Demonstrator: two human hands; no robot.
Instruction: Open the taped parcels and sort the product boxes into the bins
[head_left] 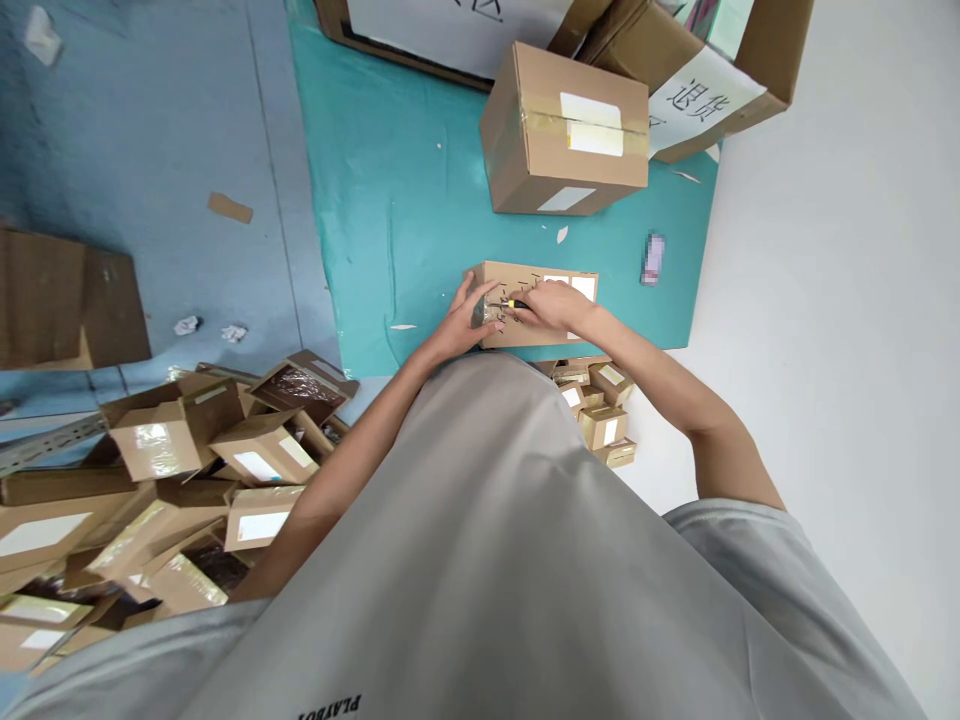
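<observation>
A small brown cardboard box (551,335) with handwriting and white labels lies at the table's near edge. My left hand (456,330) rests against its left end, fingers spread, with the thumb and a finger reaching over the top face. Closed around a knife (517,304) with a black and yellow handle is my right hand (559,305), above the box top. The knife's thin metal end points left, at the taped left part of the box. Whether the tip cuts into the tape cannot be made out.
The table has a teal cover (375,200). A larger taped carton (577,175) stands beyond the small box, near an open carton (780,60) with a handwritten sheet. A blurred small item (653,260) lies right. Many boxes (262,445) are heaped on the lower left floor.
</observation>
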